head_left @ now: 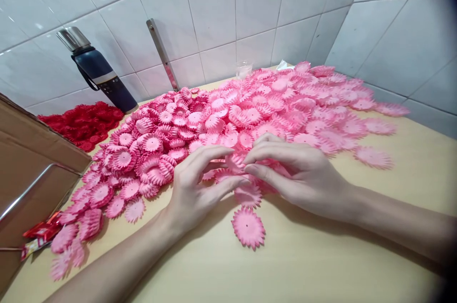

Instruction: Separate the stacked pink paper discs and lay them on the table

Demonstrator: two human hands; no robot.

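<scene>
Between my two hands is a pink scalloped petal disc (pixel 236 162), pinched by the fingers of both. My left hand (pixel 200 181) curls its thumb and forefinger around the disc's left side. From the right, my right hand (pixel 296 170) closes its thumb and fingertips on the other edge. Just below them, a flat pink disc with a small centre hole (pixel 248 228) lies on the table, and another disc (pixel 248 194) partly overlaps above it. Behind my hands spreads a large heap of pink petal discs (pixel 257 108), darker and more cupped on the left side.
A cardboard box (pixel 39 165) stands at the left, with a red wrapper (pixel 43 229) beside it. Red petal pieces (pixel 84 124) and a dark blue flask (pixel 103 77) are behind. A metal strip (pixel 160 51) leans on the tiled wall (pixel 210 8) near a clear cup (pixel 244 69).
</scene>
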